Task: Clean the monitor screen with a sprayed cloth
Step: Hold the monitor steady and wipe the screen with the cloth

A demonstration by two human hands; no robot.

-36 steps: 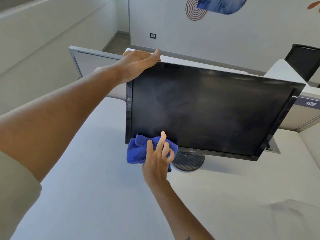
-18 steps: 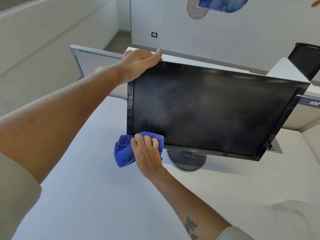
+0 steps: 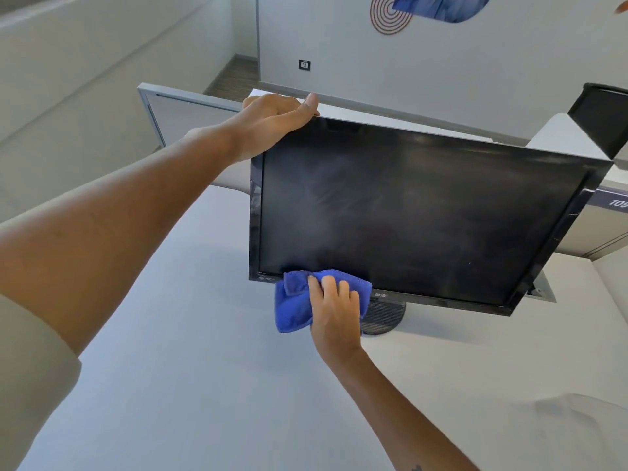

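Monitor (image 3: 424,212) stands on the white desk (image 3: 190,385), tilted back on a round ribbed base (image 3: 385,317); screen dark and off, with hazy grey smears across the left and middle. Left hand (image 3: 272,125) grips the top-left corner of the monitor, thumb along the top edge, fingers curled behind it; right hand (image 3: 334,309) clutches a bunched blue cloth (image 3: 295,307) and presses it against the bottom edge of the monitor, left of the logo, fingers curled over the wad.

Risks, as I judge them: hard pressure at the low edge could tip the monitor further back or skid the base on the smooth desk if the left hand loosens; a wad that thick touches the panel unevenly, so streaks likely stay; too wet a cloth could let liquid run into the seam of the bottom frame; cannot tell how damp it is.

Materials: cloth is fluffy microfibre, soft, folded in lumps, one flap hanging left of the hand; frame is glossy black plastic, thin and rectangular; panel looks matte; desk is flat, matte, pale. Grey divider panel (image 3: 190,113) with a metal rim behind the desk.
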